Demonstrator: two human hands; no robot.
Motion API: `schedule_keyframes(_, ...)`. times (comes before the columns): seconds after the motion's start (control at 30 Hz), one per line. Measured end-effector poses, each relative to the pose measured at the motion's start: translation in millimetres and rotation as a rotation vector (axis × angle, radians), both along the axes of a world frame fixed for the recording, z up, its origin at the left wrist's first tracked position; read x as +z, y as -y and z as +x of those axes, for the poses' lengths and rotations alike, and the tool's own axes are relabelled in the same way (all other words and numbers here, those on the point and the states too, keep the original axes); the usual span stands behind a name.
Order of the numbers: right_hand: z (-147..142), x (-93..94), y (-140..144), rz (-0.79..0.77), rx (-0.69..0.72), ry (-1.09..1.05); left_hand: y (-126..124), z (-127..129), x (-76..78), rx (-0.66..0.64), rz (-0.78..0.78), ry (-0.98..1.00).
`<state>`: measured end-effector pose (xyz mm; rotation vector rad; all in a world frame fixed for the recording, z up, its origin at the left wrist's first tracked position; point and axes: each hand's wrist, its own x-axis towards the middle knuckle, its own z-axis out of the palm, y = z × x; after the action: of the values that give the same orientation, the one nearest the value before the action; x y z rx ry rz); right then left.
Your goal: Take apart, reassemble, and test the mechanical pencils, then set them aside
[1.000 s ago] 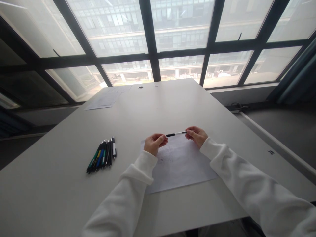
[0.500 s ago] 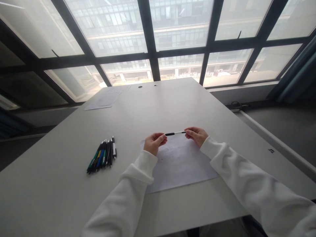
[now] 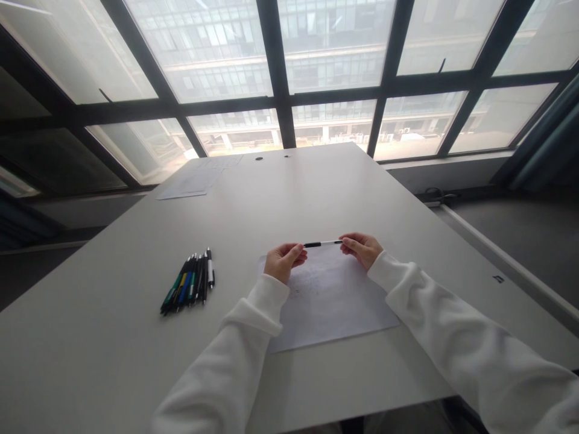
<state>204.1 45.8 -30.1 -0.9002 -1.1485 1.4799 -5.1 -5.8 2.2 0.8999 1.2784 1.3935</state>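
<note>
- a black and white pen (image 3: 322,243) was held level just above the far edge of a sheet of paper (image 3: 330,301), lying crosswise between the two hands.
- the left hand (image 3: 281,261) pinched the pen's dark left end, thumb and fingers closed together on it.
- the right hand (image 3: 362,248) gripped the pen's right end, fingertips clamped around it.
- both wrists came out of white sleeves (image 3: 452,337), the forearms angling in from the near edge.
- the sheet of paper lay flat on the grey table (image 3: 316,187), faint marks on it too dim to read.
- a bundle of pens (image 3: 189,283) lay to the left, well apart from the hands, side by side with green, blue, black and white barrels.
- more loose sheets (image 3: 194,179) rested near the table's far left corner.
- beyond the table stood a wall of large windows (image 3: 325,60) with dark frames.
</note>
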Motion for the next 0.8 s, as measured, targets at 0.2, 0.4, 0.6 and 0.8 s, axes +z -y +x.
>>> schedule_keyframes(0.2,0.9,-1.5,-0.9,0.010,0.012,0.002,1.4,0.2,0.0,-0.004,0.039,0.061)
schedule_keyframes(0.4,1.7,-3.8,-1.8,0.022,0.010,0.014,-1.1,-1.8,-3.9,-0.012,0.044,0.040)
schedule_keyframes(0.6,1.7,-2.4,-1.0,0.021,0.002,0.012,-3.8,-5.2,-7.5,-0.039,0.035,0.023)
schedule_keyframes(0.8,1.5,-1.8,-0.2,0.017,0.003,0.006,-4.9,-5.6,-8.8,-0.034,0.016,0.016)
